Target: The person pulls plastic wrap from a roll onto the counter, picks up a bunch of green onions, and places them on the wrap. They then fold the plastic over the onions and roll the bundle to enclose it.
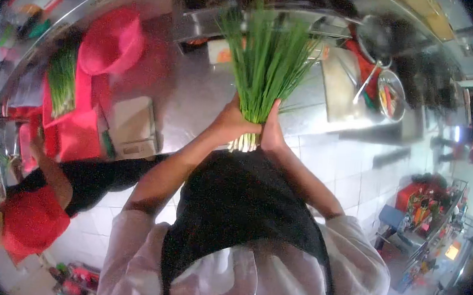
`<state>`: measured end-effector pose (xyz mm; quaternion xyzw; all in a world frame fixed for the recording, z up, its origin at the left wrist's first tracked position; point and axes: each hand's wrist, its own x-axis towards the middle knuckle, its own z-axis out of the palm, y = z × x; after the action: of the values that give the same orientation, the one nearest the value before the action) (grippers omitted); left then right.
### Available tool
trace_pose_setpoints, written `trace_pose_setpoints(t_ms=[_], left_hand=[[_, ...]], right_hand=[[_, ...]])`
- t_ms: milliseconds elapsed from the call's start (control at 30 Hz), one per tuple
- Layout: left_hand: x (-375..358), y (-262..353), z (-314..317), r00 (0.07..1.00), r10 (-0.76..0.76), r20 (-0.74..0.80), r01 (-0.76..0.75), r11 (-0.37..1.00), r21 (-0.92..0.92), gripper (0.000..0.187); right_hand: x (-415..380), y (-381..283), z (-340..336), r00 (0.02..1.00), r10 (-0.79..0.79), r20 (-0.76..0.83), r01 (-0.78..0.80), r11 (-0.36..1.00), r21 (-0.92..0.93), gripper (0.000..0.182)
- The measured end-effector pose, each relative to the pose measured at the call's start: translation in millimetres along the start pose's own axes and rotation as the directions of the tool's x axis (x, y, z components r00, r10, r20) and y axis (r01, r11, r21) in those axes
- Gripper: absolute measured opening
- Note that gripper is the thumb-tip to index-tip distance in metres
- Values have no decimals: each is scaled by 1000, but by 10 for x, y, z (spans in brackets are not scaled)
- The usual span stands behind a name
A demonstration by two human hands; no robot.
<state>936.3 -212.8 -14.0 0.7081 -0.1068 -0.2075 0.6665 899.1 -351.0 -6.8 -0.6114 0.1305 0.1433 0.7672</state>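
A thick bunch of spring onions [264, 75] stands fanned out in front of my apron, green tops up and pale root ends down. My left hand [238, 123] is closed around its lower part from the left, thumb across the front. On the other side my right hand [273, 131] grips the stalks, its visible fingers lying along them. The root ends show just below my hands, near the edge of the steel counter [190, 94]. A few loose blades stick out to the right above my right hand.
Left on the counter are a kitchen scale [135, 126], a pink basket [112, 42] and a red tray [79, 134] beside more greens [62, 80]. A co-worker in a red top [35, 221] stands at left. Rightward lie a cutting board [340, 86] and a metal bowl [397, 109].
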Motion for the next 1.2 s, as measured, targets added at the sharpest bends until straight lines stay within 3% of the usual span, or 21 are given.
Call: trace_pose_setpoints(t_ms=[33,100,133,200,267,300,333,400,433,467,533,567,633,733,867,933,967,1033,1067,1133,1200], left_hand=[[72,16,4,1000,6,8,-6,1000,3,85],[232,98,-14,994,86,73,-105,939,328,104],[311,158,4,993,87,80,-108,938,330,104],[492,285,62,986,-102,134,11,834,552,109],[693,-41,141,986,-51,161,-42,852,523,108],[782,-153,180,971,-77,228,-51,859,510,96],[879,-264,215,951,-103,290,-58,866,497,85],[909,-307,293,952,-22,307,-126,881,455,83],[910,-329,317,948,49,315,-183,893,411,82],[941,-316,334,950,42,309,-175,893,416,82],[950,-254,323,913,-231,337,27,857,514,85],[980,-338,313,913,-242,329,37,851,523,85],[1017,-588,273,924,-103,368,-112,847,520,83],[973,-441,225,923,-143,358,-72,848,525,81],[967,-481,188,911,-135,389,-61,890,453,89],[806,19,224,938,-263,228,22,699,715,101],[767,18,221,938,-267,221,30,698,715,101],[708,1,207,925,-340,168,19,484,875,108],[680,-8,193,925,-345,161,29,485,874,108],[620,-45,169,956,-247,158,-68,338,939,107],[605,-198,127,964,-207,166,-92,327,941,107]], right_hand=[[8,-1,-27,999,-44,-19,43,997,-57,91],[194,270,-265,998,-64,-12,63,993,-100,91],[306,504,-398,997,-72,-1,71,987,-143,91],[458,763,-490,993,-98,-68,91,990,-106,91],[545,741,-482,997,-24,-71,52,902,430,93],[527,731,-518,998,55,-6,-42,827,560,95],[497,749,-525,999,45,-10,-32,828,561,95],[453,826,-533,987,-154,-56,158,806,571,98],[431,833,-611,1000,14,17,-22,778,628,100],[476,877,-664,1000,18,26,-30,775,631,100],[573,1092,-699,1000,-8,15,-3,756,654,97],[625,1219,-703,1000,-5,23,-12,749,663,97],[674,1439,-667,996,54,-78,5,789,615,95],[555,1188,-556,992,103,-66,-49,829,556,93],[463,1047,-522,992,126,21,-112,771,628,91],[383,1058,-605,969,219,112,-241,756,608,93],[315,1005,-593,967,223,119,-249,755,607,93],[171,773,-551,978,124,170,-201,792,577,96],[136,690,-549,975,130,177,-210,791,575,96],[86,600,-566,940,219,263,-336,731,594,98],[163,739,-567,928,225,295,-368,668,647,93]])
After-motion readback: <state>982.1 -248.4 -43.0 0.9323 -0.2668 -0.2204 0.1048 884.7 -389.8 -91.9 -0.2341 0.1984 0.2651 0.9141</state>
